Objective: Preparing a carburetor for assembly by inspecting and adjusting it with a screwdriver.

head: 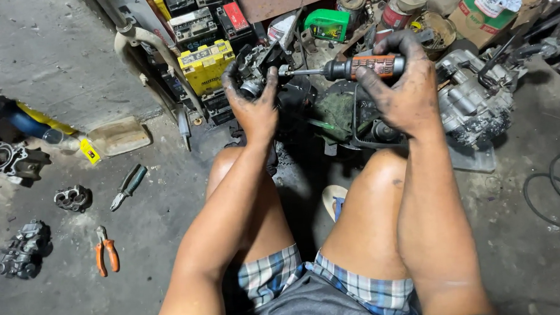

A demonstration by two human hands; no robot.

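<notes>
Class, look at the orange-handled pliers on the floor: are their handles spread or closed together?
Spread slightly. The orange-handled pliers lie flat on the concrete floor, with a visible gap between the two handles, which widens away from the metal head.

Dim workshop, harsh overhead light, sharp centre, dark shadow between legs, wide-angle bending at edges

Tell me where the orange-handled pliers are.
In the head view, the orange-handled pliers lie on the concrete floor at lower left, below the green-handled pliers.
</notes>
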